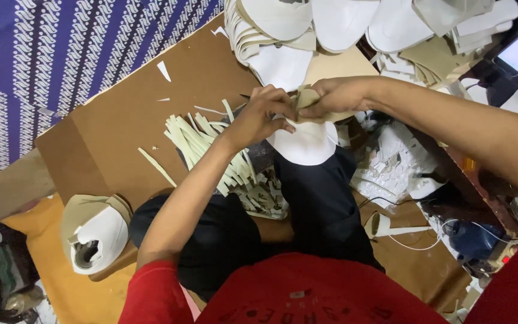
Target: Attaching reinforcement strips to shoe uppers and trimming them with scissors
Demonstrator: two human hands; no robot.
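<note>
Both hands meet over the person's raised knee, just above frame centre. The left hand point(261, 115) has its fingers curled shut around a beige cut piece point(307, 96), pinching its near edge; the right hand point(337, 96) comes in from 3 o'clock and clamps the same piece from the far side, fingers closed on it. Directly beneath, at 6 o'clock of the hands, lies a white rounded panel point(308, 144) resting on the dark trouser leg, touching the beige piece where the hands press. Work done, judged from how things lie: a heap of pale trimmed strips point(202, 141) sits on the brown board point(121, 126) at 9 o'clock of the hands, and a stack of white and beige cut panels point(277, 36) stands at 12 o'clock — whether these are finished or waiting cannot be told. A roll wrapped in white and beige pieces point(94, 234) lies at 8 o'clock, well apart. The piece in hand appears mid-process — held, not yet set down.
</note>
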